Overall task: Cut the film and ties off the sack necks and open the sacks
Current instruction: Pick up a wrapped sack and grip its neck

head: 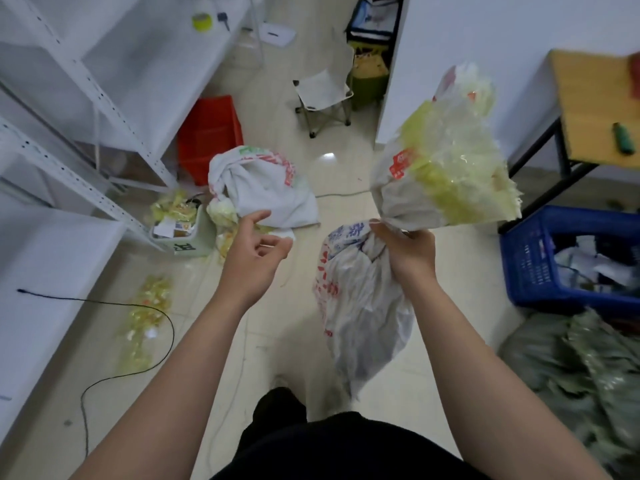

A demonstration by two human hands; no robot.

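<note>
My right hand (407, 252) grips the gathered neck of a white woven sack (360, 306) with red and blue print; the sack body hangs below the hand. Above the hand the neck end fans out, wrapped in yellowish clear film (450, 157). My left hand (254, 242) hovers to the left, palm up with fingers loosely curled, holding nothing. A second white sack (266, 181) lies crumpled on the floor beyond the left hand, with a wad of yellowish film at its near end.
White metal shelving (86, 109) lines the left side. On the floor are a red crate (211, 133), a small bin of scraps (183, 230), loose film (145, 320) and a black cable (131, 368). A blue crate (554, 265), green sacks (588, 368) and a wooden table (595, 109) stand right.
</note>
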